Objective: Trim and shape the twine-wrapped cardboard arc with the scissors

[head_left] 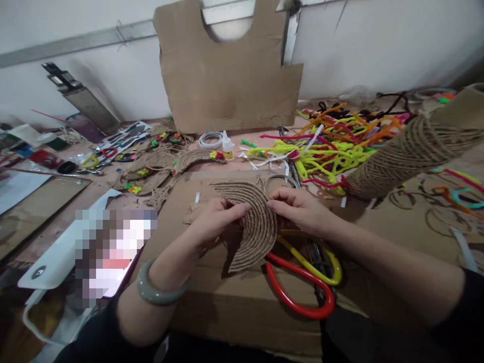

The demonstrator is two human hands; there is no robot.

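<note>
A half-ring piece wound with brown jute cord (254,222) is held between both hands over a flat sheet of cardboard (234,302). My left hand (212,219) pinches its inner edge, fingers closed on it, a grey-green bangle (161,290) on that wrist. My right hand (297,209) grips the outer edge from the right, fingers pressed on the cord. Under the piece lie scissors with red and yellow handles (306,282).
A big spool of jute cord (412,151) lies at the right. Coloured pipe cleaners (340,141) are heaped behind. A cut cardboard shape (227,70) leans on the wall. A glue bottle (227,146), finished cord pieces (159,166) and a phone on a stand (109,252) sit at the left.
</note>
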